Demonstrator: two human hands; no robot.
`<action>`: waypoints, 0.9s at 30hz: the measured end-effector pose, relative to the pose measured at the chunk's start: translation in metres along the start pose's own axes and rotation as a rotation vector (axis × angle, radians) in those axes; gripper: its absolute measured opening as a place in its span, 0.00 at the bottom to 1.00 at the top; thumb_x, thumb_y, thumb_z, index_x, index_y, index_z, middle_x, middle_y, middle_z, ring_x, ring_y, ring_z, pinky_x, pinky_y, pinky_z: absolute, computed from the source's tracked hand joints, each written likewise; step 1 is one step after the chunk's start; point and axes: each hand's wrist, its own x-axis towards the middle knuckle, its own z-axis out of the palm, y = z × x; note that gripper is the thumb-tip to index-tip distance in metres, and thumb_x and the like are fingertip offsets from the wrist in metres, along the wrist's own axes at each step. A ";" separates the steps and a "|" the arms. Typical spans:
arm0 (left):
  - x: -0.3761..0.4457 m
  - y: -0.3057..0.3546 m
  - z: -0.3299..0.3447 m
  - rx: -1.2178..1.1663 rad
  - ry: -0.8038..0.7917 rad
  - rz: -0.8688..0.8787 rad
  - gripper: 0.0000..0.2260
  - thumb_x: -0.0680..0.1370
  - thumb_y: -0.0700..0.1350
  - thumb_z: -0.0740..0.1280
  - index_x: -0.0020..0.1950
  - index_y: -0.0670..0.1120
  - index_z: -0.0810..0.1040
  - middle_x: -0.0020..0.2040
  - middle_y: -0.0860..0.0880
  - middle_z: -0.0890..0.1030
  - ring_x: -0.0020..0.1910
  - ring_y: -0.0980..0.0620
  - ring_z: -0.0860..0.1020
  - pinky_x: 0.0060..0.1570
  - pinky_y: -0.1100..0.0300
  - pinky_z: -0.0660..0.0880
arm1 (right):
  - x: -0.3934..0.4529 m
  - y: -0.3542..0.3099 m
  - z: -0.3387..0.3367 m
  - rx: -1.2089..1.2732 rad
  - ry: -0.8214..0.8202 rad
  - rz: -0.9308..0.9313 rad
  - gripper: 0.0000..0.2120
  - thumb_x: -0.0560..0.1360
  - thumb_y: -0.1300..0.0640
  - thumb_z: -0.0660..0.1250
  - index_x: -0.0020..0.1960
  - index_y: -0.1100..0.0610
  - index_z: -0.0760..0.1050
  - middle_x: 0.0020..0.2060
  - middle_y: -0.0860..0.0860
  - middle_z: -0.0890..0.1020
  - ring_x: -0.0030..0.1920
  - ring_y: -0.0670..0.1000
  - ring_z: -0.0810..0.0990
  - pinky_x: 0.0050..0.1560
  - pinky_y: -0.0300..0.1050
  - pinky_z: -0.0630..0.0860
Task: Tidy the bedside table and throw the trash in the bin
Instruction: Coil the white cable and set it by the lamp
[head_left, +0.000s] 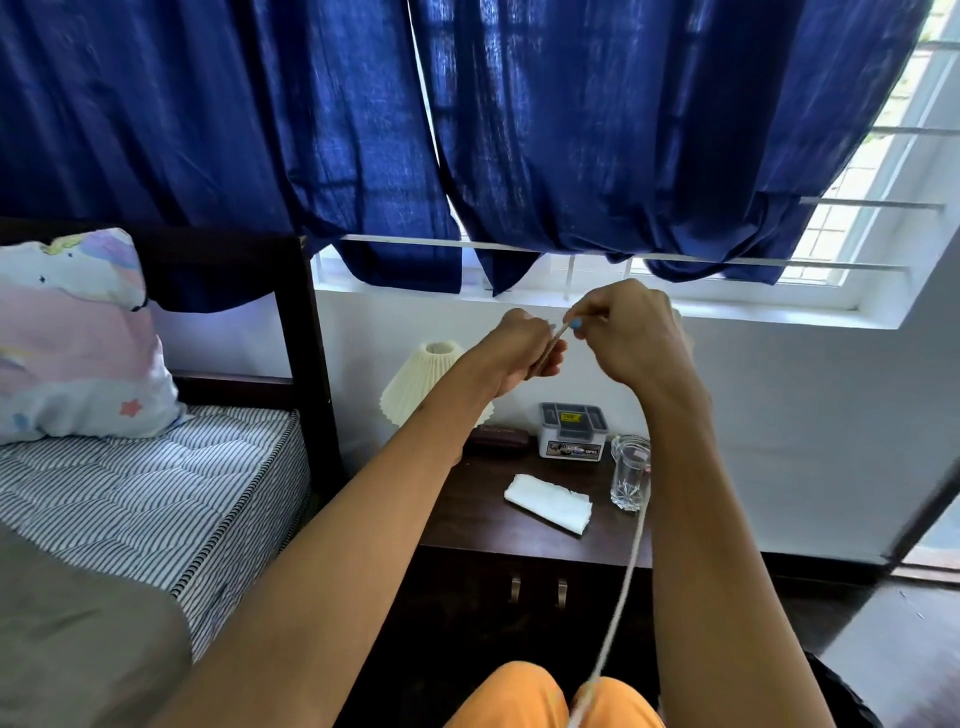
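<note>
Both hands are raised above the dark wooden bedside table (467, 525). My left hand (524, 351) and my right hand (628, 332) are pinched together on a white cord (631, 566) with a blue tip. From my right hand the cord hangs down past the glass to my lap. On the table lie a crumpled white tissue (549, 503), a clear drinking glass (630, 472), a small grey-lidded plastic box (573, 430), a dark case (500, 440) and a cream pleated lamp (421, 387), partly hidden by my left forearm.
A bed with a striped mattress (156, 499), a pastel pillow (78, 338) and a dark headboard stands to the left. Blue curtains (467, 130) hang over the window behind. The table has cupboard doors with two handles (537, 590). No bin is in view.
</note>
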 end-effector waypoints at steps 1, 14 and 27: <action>-0.004 0.001 0.001 0.006 -0.038 0.011 0.12 0.82 0.39 0.54 0.60 0.35 0.71 0.38 0.46 0.75 0.35 0.53 0.73 0.35 0.63 0.74 | 0.003 0.005 0.002 0.021 0.030 -0.015 0.09 0.76 0.58 0.64 0.51 0.50 0.82 0.50 0.51 0.84 0.51 0.55 0.80 0.54 0.55 0.76; -0.016 0.010 0.005 -0.142 -0.260 0.003 0.17 0.80 0.38 0.48 0.55 0.33 0.74 0.33 0.47 0.70 0.31 0.55 0.68 0.33 0.64 0.70 | 0.021 0.053 0.042 1.052 0.008 0.246 0.02 0.71 0.56 0.72 0.40 0.50 0.80 0.31 0.45 0.80 0.32 0.44 0.72 0.33 0.37 0.69; 0.018 -0.009 0.007 -0.433 0.012 -0.040 0.10 0.81 0.37 0.56 0.42 0.39 0.72 0.35 0.46 0.73 0.32 0.54 0.71 0.29 0.66 0.74 | -0.022 0.041 0.109 1.040 -0.090 0.519 0.10 0.78 0.62 0.62 0.57 0.57 0.78 0.34 0.52 0.81 0.21 0.42 0.71 0.20 0.35 0.67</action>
